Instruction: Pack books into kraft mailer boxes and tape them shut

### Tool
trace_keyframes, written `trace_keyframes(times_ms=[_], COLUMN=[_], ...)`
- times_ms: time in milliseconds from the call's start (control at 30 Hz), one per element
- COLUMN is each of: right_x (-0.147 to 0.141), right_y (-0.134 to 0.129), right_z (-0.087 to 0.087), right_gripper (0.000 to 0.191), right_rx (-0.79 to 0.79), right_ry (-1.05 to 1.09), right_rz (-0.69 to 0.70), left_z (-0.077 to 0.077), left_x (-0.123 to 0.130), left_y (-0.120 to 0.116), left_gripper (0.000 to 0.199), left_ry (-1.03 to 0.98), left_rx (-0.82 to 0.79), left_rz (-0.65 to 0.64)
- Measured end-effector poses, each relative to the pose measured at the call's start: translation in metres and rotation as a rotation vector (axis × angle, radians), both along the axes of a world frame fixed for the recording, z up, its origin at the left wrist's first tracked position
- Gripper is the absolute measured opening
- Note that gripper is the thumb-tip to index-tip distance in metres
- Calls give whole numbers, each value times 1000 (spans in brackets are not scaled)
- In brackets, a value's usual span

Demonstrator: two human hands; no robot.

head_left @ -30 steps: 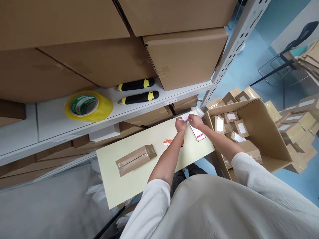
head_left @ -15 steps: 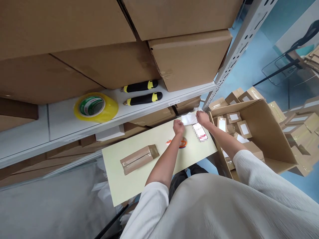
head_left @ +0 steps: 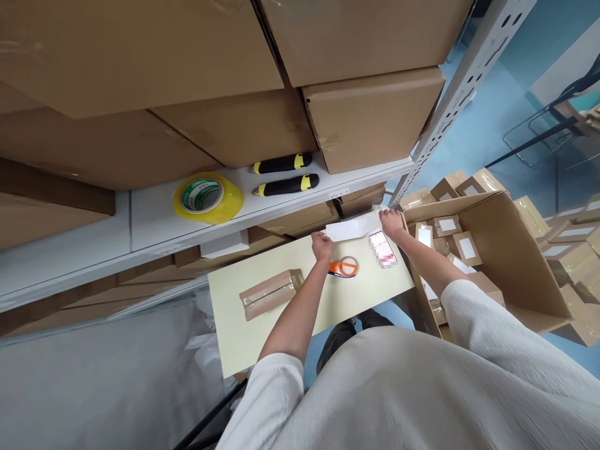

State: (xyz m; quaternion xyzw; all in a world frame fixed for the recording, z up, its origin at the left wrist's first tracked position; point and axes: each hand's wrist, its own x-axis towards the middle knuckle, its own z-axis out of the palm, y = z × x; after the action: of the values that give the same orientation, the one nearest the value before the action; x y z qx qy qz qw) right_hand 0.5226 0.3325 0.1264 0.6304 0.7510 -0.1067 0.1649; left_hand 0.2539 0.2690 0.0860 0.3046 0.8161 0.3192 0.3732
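Both hands have drawn apart since a moment ago, and the white paper strip (head_left: 352, 229) now lies stretched out flat between them, above the pale yellow board (head_left: 262, 331). Right hand (head_left: 392, 222) is closed on the strip's right end, fingers pinched over it. Left hand (head_left: 322, 246) sits at the strip's left end, fingers curled and just touching or just beside it; can't tell if it has real hold. Phone (head_left: 383, 249), screen pixelated, lies on the board just below the right hand. Orange tape dispenser (head_left: 343, 267) sits under the strip, between the hands. Kraft-wrapped parcel (head_left: 270, 295) lies further left on the board. Open cardboard box (head_left: 487, 237) of labelled parcels stands to the right. Shelf (head_left: 154, 234) above holds a yellow tape roll (head_left: 209, 198) and two box cutters (head_left: 285, 175).
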Motion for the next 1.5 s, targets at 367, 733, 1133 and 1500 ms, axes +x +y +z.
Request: trace_keyframes(times_ms=[367, 733, 1133, 1500], right_x=[-3, -25, -138, -244], right_y=[4, -14, -90, -135], right_z=[-6, 4, 19, 55], right_gripper=[50, 41, 57, 17], right_rx=[-6, -25, -155, -28], right_ry=[67, 144, 814, 1027], right_rz=[-110, -110, 142, 70], left_z=[22, 42, 81, 95], left_x=[-34, -47, -106, -203], left_y=[-6, -31, -73, -139], left_gripper=[32, 35, 43, 35], left_ry=[40, -260, -353, -425], left_rx=[87, 122, 183, 201], left_rz=[19, 53, 191, 178])
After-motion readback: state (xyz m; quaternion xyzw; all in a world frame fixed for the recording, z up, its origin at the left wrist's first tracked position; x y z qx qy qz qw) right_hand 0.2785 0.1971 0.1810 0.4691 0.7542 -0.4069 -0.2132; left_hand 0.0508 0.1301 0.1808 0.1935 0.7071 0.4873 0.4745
